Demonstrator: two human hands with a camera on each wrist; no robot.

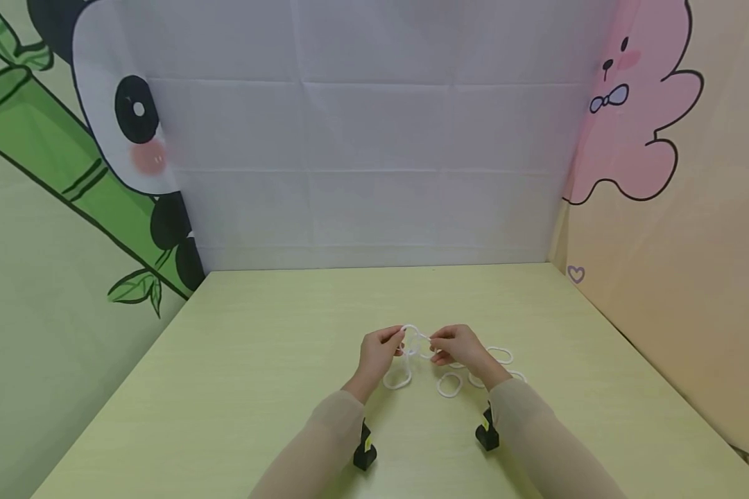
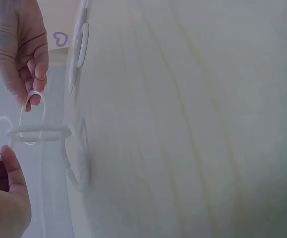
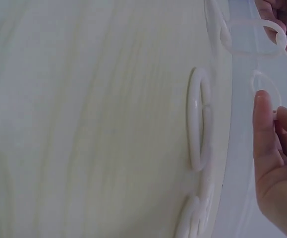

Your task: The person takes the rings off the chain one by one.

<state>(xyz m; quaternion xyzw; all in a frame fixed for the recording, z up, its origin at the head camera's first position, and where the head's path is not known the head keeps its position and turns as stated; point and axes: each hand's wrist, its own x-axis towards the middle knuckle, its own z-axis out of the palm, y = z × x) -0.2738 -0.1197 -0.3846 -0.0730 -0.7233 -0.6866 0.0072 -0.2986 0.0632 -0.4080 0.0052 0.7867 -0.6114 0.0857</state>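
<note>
Thumb and fingertips of my left hand [image 1: 374, 357] pinch a white plastic ring-shaped link [image 2: 3, 118]. It joins a short chain of similar links; a middle link [image 2: 39, 129] spans sideways, and the lower end [image 2: 81, 171] hangs down to the table. Just to the right, my right hand [image 1: 463, 346] pinches another white link [image 2: 44, 111] between thumb and fingers, close against the chain. Whether that link is hooked into the chain, I cannot tell. In the right wrist view, my right hand's fingers partly cover their link.
Several loose white links lie on the pale table [image 1: 256, 346] under and beside the right forearm, one link [image 1: 439, 388] nearest the front. Black wrist devices [image 1: 365, 455] hang beneath both sleeves. A white cloth wall [image 1: 374, 215] stands behind the table.
</note>
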